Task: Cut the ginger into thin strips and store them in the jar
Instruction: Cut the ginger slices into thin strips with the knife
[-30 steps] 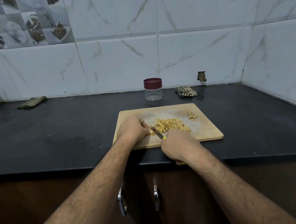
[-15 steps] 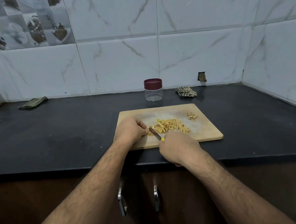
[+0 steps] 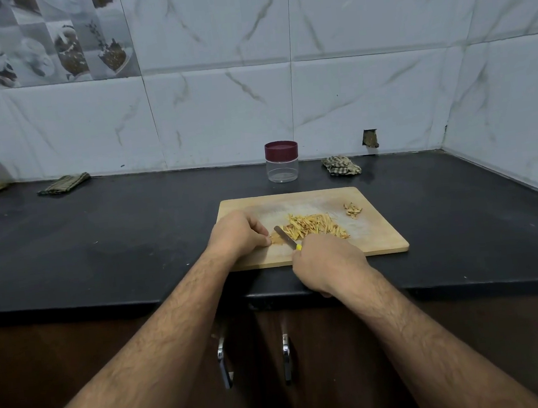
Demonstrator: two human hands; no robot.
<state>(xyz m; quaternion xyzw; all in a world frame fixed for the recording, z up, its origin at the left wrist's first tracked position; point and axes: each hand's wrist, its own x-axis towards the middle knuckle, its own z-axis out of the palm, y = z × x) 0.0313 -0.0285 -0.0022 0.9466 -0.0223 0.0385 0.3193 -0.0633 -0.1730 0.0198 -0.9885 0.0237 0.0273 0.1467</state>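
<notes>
Left hand (image 3: 236,231) pinches the last ginger piece (image 3: 276,238) on the cutting board (image 3: 385,235); right hand (image 3: 328,265) grips the knife (image 3: 284,236), blade just beside those fingertips, so a slip could nick them. Ginger strips (image 3: 316,227) lie right of it; the lidded jar (image 3: 282,161) stands beyond.

It was a home kitchen: marble-patterned wall tiles (image 3: 365,95) rose behind a black stone bench (image 3: 133,243) with wooden cupboard doors (image 3: 325,362) below, and a wooden chopping board (image 3: 385,235) lay on it.
</notes>
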